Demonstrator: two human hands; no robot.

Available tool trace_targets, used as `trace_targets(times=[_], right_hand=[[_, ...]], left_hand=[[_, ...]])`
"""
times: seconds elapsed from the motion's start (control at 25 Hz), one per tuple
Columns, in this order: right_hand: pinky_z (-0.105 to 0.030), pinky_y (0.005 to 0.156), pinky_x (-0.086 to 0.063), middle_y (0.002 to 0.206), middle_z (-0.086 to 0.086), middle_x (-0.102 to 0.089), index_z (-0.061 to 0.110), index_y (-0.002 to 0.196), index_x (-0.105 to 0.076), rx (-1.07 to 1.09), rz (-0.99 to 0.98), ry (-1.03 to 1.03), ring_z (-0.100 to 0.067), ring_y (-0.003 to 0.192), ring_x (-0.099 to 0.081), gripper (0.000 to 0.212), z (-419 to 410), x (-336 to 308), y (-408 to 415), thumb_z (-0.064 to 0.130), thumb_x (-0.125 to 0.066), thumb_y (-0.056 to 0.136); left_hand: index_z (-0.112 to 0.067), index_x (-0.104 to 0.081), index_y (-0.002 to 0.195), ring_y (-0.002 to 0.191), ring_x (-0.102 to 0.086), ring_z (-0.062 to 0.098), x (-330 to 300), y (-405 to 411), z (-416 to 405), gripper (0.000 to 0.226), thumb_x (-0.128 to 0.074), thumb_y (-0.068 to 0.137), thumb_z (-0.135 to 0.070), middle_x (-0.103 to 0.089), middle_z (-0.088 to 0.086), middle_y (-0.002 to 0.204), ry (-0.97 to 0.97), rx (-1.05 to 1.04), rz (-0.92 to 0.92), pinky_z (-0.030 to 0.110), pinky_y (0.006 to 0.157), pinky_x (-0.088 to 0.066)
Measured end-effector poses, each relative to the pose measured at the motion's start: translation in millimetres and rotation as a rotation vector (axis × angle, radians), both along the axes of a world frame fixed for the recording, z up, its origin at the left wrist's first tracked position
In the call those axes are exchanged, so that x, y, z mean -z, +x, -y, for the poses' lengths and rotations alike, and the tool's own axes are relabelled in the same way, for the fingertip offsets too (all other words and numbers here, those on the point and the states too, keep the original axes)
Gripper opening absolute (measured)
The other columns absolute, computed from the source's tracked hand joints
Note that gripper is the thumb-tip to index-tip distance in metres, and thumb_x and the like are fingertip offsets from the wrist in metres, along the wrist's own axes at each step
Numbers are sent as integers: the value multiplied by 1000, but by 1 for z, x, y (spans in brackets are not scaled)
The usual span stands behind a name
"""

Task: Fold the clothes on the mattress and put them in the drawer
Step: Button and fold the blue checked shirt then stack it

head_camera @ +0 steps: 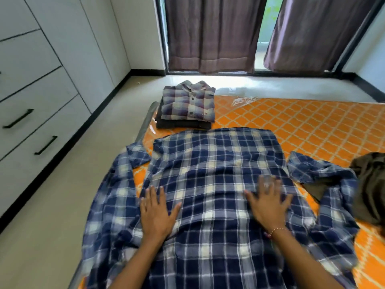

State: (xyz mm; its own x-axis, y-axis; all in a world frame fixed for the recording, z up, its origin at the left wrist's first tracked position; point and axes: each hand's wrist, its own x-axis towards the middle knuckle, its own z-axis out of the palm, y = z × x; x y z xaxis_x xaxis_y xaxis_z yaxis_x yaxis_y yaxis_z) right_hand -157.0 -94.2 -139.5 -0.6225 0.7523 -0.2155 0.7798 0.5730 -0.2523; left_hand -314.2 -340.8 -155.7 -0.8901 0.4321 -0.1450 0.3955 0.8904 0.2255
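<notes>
A blue and white plaid shirt point(210, 163) lies spread flat, back up, on the orange patterned mattress point(312, 126), its sleeves out to both sides. My left hand point(156, 211) presses flat on the shirt's left part with straight fingers. My right hand point(268, 203) rests flat on the right part, fingers spread and blurred by motion. Beyond the shirt, a folded purple-grey plaid shirt point(188, 101) sits on top of a folded dark garment point(183, 124) at the mattress's far left corner.
A crumpled dark brown garment point(370, 184) lies at the mattress's right edge. White drawers with black handles point(31, 126) line the left wall across a strip of pale floor. Dark curtains point(212, 34) hang over the window at the back.
</notes>
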Motion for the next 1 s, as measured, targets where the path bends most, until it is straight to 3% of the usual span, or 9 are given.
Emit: trace_targets(times=[0.12,0.24,0.32,0.44,0.52,0.6,0.72,0.88,1.0], right_hand=[[-56,109,16,149,4,32,42,138,25,-347,84,3,-19,142,24,88,47,16,-3,85,23,61],[-63,112,6,155,-1,22,35,147,17,-237,168,-19,-23,146,15,85,46,10,-6,81,5,76],[-63,113,2,159,-7,14,29,150,11,-240,198,-15,-25,146,11,77,66,-6,-21,69,-14,90],[-60,113,2,159,-9,11,27,152,4,-440,69,-27,-25,147,10,71,145,-20,-54,60,-23,96],[-55,115,3,160,-7,8,24,152,0,-538,-71,-68,-22,147,8,69,188,-29,-75,57,-26,97],[-46,118,-5,160,-7,-5,18,152,-11,-586,-239,-195,-21,147,-3,66,219,-46,-97,51,-31,98],[-37,111,-30,146,-13,-42,5,143,-37,-432,-567,-671,-27,135,-38,59,248,-86,-132,44,-40,99],[-49,99,-45,117,-26,-61,-9,116,-59,-369,-522,-785,-34,105,-60,71,253,-131,-174,55,-57,86],[-42,98,-47,124,-15,-60,5,126,-54,-684,60,-536,-28,108,-58,68,252,-124,-188,45,-74,75]], left_hand=[[-14,-36,145,144,-20,28,-14,12,28,67,-25,94,-56,-24,14,155,72,45,-148,45,118,-13],[-5,-44,139,137,-33,35,-27,10,79,51,-50,96,-32,-37,21,147,251,-305,-368,57,108,-23],[2,-27,145,140,-25,35,-31,-7,110,72,-46,95,-46,-27,22,151,272,-727,28,55,112,-14],[2,-47,132,122,-49,38,-30,-25,140,65,-54,90,-47,-50,23,134,408,-944,425,44,103,-38],[-1,-63,106,96,-59,33,-37,-29,138,25,-54,92,-20,-64,20,105,731,-929,388,31,75,-44],[-9,-56,73,70,-51,24,-49,-33,130,20,-48,91,-4,-56,11,72,1101,-959,359,27,57,-37],[-11,-52,70,62,-53,18,-79,-39,134,23,-49,91,0,-55,6,70,1708,-974,529,31,63,-45],[-17,-62,70,57,-54,2,-108,-4,129,17,-56,79,-4,-61,-6,64,1291,-314,243,24,60,-44],[-10,-65,83,72,-60,9,-106,42,104,12,-54,83,-7,-65,6,82,765,187,105,27,65,-45]])
